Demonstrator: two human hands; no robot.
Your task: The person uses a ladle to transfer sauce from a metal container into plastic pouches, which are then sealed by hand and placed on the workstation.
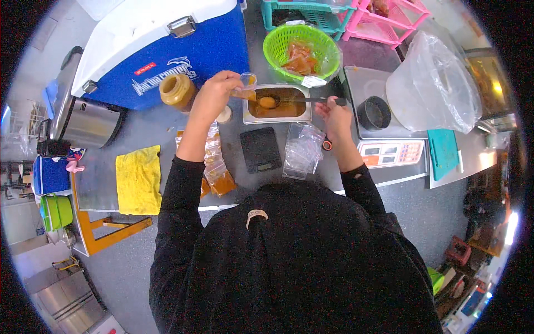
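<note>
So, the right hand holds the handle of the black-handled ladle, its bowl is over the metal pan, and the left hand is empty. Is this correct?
Not quite: the left hand is not empty. The head view shows it holding a small clear cup by the left end of the metal pan. The rest is right.

Even indoor brightness (glare from a lamp (pixel 511 229) at right), fisheye curvature, grainy black corners.
</note>
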